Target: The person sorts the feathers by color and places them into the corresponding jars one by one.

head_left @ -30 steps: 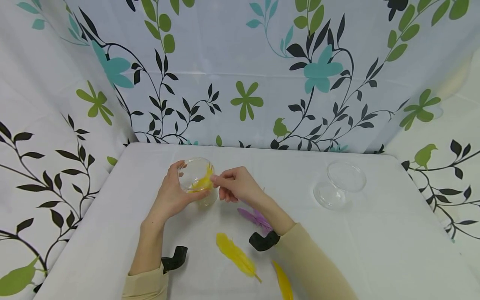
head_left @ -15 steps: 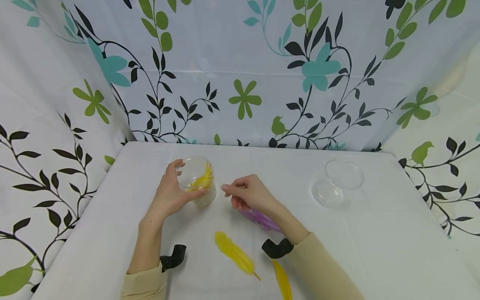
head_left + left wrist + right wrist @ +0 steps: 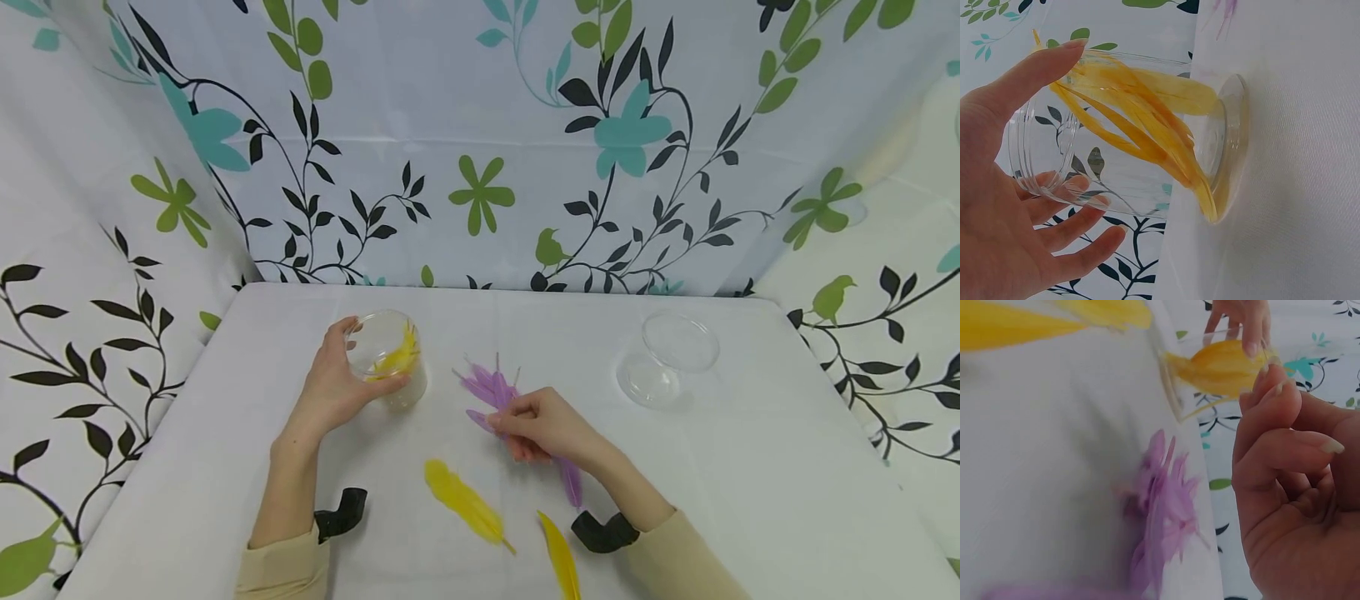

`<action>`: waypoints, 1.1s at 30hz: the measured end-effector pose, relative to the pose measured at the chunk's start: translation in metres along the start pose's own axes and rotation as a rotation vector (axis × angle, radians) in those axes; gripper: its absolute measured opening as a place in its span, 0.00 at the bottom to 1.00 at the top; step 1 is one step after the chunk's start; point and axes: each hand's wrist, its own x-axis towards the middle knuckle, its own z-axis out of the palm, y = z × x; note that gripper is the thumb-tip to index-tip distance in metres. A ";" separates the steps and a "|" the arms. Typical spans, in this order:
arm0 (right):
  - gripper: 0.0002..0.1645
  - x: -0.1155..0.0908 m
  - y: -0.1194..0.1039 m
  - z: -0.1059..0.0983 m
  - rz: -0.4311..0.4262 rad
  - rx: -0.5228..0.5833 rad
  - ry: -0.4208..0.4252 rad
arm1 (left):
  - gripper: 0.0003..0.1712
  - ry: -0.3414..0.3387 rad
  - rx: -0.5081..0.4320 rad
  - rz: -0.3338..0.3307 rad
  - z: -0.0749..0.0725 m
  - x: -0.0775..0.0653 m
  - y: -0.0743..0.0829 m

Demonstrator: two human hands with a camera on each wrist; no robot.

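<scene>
On the left of the head view, my left hand [image 3: 341,379] grips a clear jar [image 3: 408,392] near its rim, thumb on the near side and fingers round the far side. Several yellow feathers [image 3: 1147,125] stand inside the jar, whose base meets the white cloth in the left wrist view. My right hand [image 3: 551,429] is over a bunch of purple feathers [image 3: 487,385], partly hiding them. Its fingers are curled, and nothing shows between them in the right wrist view. There, the purple feathers [image 3: 1166,512] lie apart from the fingers.
Two yellow feathers lie loose at the front, one broad [image 3: 467,502] and one narrow [image 3: 558,557]. A second clear jar [image 3: 663,362] stands at the right on the white tablecloth [image 3: 750,467]. Patterned curtains [image 3: 420,100] enclose the back and sides.
My right hand has left the jar's rim and moved right and nearer, over the purple feathers. The left hand keeps its grip on the jar. The view has shifted slightly.
</scene>
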 end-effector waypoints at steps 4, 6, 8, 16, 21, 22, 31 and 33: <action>0.27 -0.019 0.015 -0.004 0.034 0.009 -0.023 | 0.67 0.006 0.003 0.003 0.000 0.000 0.000; 0.26 -0.028 0.023 -0.006 0.051 0.021 -0.034 | 0.66 0.012 0.007 0.007 0.000 0.000 0.000; 0.25 -0.036 0.031 -0.007 0.065 0.030 -0.044 | 0.67 0.010 0.010 0.010 -0.001 0.000 0.000; 0.20 -0.063 0.054 -0.009 0.064 0.038 -0.055 | 0.68 -0.003 0.001 -0.008 0.000 -0.001 0.003; 0.15 -0.070 0.059 -0.008 0.063 0.027 -0.111 | 0.70 -0.007 0.004 -0.009 -0.001 -0.003 0.003; 0.15 -0.071 0.060 -0.007 0.062 0.017 -0.124 | 0.70 -0.007 0.004 -0.010 -0.001 -0.003 0.002; 0.17 -0.073 0.058 -0.004 0.061 -0.022 -0.201 | 0.69 -0.011 0.006 -0.009 0.000 -0.001 0.001; 0.16 -0.074 0.057 -0.004 0.052 -0.017 -0.210 | 0.69 -0.011 0.005 -0.007 0.001 -0.001 0.001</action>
